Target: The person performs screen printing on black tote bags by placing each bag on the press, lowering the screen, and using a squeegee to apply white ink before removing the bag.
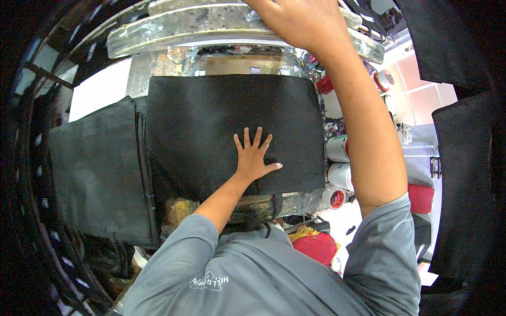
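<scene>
A flat black fabric piece (pixel 211 105) lies spread in front of me, and a dark strap hangs by its near edge. On its right half rests my left hand (pixel 254 158), palm down with fingers spread. My right arm stretches up and forward. My right hand (pixel 305 23) is over the stained, pale boards (pixel 211 26) at the far side. Its fingers run out past the top edge of the view, so what they touch or hold is hidden.
A stack of black fabric pieces (pixel 97 174) lies at the left, with a white sheet (pixel 100 89) behind it. Along the right stand white tubs (pixel 340 175) and a red-rimmed jar (pixel 333 198). A red, rounded thing (pixel 316 248) sits low near my body. More black fabric (pixel 466 195) hangs far right.
</scene>
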`<action>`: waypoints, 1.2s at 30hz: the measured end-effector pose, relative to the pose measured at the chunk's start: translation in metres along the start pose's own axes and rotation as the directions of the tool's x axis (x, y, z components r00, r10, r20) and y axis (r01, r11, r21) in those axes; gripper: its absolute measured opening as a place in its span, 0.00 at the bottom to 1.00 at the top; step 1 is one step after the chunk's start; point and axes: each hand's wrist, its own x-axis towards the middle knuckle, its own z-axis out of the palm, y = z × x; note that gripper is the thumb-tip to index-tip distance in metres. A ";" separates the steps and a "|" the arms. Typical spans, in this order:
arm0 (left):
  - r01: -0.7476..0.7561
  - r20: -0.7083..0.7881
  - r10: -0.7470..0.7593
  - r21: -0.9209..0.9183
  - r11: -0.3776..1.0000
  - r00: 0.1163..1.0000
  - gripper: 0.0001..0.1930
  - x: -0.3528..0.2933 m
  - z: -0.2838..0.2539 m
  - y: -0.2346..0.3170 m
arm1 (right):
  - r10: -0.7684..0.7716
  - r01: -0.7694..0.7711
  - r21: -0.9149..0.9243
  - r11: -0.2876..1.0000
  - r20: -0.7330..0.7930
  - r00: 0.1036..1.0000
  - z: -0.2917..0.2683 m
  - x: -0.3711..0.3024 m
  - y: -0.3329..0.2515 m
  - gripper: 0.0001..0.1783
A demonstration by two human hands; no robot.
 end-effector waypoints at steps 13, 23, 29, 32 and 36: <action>0.242 -0.028 -0.244 -0.062 0.968 0.969 0.57 -0.055 -0.095 -0.106 | -0.120 0.096 -0.098 0.991 -0.288 0.950 0.037 -0.065 -0.014 0.39; -0.034 0.244 -0.434 -0.840 -0.541 0.867 0.70 -0.149 -0.160 -0.051 | -0.175 0.160 0.076 0.984 0.279 0.944 0.168 -0.155 0.013 0.27; 0.137 0.426 -0.473 -0.837 -0.530 0.772 0.67 -0.156 -0.113 -0.078 | -0.171 0.107 0.195 0.975 0.347 0.922 0.187 -0.158 0.022 0.28; 0.161 0.424 -0.474 -0.851 -0.500 0.771 0.66 -0.158 -0.100 -0.084 | -0.174 0.108 0.171 0.979 0.443 0.880 0.187 -0.185 0.013 0.28; 0.183 0.456 -0.530 -0.854 -0.487 0.715 0.63 -0.152 -0.102 -0.073 | -0.153 0.175 -0.024 0.984 0.375 0.914 0.201 -0.225 -0.016 0.15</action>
